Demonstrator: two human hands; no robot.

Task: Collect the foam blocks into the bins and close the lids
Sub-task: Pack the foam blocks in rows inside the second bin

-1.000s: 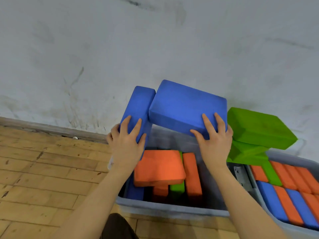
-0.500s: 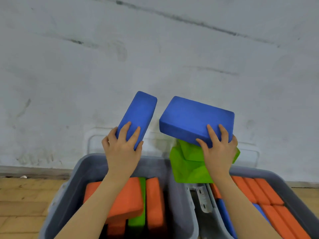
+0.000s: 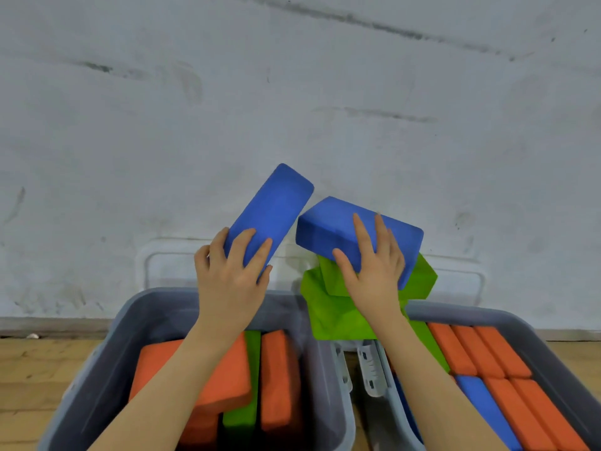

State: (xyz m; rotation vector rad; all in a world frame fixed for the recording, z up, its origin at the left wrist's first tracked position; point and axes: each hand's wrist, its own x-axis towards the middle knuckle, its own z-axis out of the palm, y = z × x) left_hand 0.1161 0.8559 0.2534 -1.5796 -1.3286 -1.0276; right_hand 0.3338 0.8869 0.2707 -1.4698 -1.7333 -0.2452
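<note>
Blue foam blocks, one point(image 3: 270, 216) gripped in left hand point(image 3: 231, 278), another point(image 3: 335, 232) in right hand point(image 3: 374, 275), no readable writing

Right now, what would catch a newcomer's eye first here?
Two bright blue foam blocks held up against the white wall: the left hand grips a slim one, the right hand a thicker one above green foam blocks. Below, two grey plastic bins hold orange foam blocks.
</note>
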